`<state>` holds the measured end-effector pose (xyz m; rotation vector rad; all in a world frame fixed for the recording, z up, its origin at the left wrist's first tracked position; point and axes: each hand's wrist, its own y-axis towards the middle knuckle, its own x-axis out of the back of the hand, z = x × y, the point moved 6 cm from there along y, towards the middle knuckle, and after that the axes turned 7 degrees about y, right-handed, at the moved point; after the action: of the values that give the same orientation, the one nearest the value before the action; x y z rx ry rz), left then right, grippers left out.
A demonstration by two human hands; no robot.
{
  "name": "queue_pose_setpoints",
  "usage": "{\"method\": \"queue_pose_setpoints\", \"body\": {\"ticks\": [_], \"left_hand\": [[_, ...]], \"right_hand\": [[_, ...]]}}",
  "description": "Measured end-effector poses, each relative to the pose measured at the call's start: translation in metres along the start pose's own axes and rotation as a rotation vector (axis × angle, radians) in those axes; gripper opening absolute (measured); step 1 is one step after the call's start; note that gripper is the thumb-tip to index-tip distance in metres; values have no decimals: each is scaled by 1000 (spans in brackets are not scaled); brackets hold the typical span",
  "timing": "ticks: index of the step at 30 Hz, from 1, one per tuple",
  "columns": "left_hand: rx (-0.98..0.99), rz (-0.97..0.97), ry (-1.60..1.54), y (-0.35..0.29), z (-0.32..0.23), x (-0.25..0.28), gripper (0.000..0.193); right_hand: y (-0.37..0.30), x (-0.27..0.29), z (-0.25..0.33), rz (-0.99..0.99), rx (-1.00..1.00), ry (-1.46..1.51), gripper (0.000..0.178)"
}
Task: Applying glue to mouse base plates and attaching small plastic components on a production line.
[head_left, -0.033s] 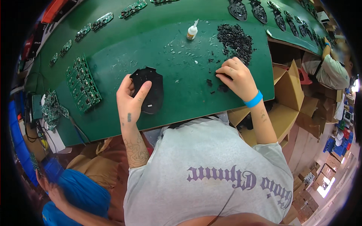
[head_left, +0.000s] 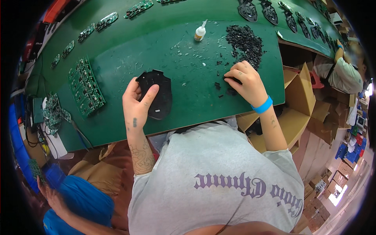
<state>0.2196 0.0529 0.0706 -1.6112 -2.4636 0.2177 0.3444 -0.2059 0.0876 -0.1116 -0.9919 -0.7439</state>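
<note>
My left hand [head_left: 137,98] grips a black plastic housing shell [head_left: 161,96], its thumb across the inner face and the fingers behind the edge. The shell is held tilted over the green table and has a small white rectangle near its lower end. My right hand [head_left: 247,83] is closed in a pinch just below a heap of small black plastic parts [head_left: 243,43]. Whatever lies between its fingertips is hidden. A few loose black pieces [head_left: 217,85] lie beside these fingers. Beyond both hands stands a white dropper bottle [head_left: 200,33] with a narrow tip.
Green circuit boards [head_left: 87,88] lie left on the table [head_left: 192,105], with more along its far side. Black housings [head_left: 270,12] line the far right. Open cardboard boxes [head_left: 291,117] stand right of the table. At lower left, a co-worker's hand [head_left: 51,194] is near a circuit board [head_left: 35,169].
My left hand and the shell have shifted slightly to the right. My right hand stays almost in place. At lower left, the co-worker's hand and the board beside it have moved a little.
</note>
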Motion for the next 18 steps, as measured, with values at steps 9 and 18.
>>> {"method": "queue_pose_setpoints", "body": {"ticks": [9,18], "left_hand": [[38,55,-175,-10,10,-28,28],[-77,17,-229,-12,12,-46,33]], "right_hand": [[-13,16,7,-135,-128,146,14],[-8,0,15,-63,-127,155,12]]}}
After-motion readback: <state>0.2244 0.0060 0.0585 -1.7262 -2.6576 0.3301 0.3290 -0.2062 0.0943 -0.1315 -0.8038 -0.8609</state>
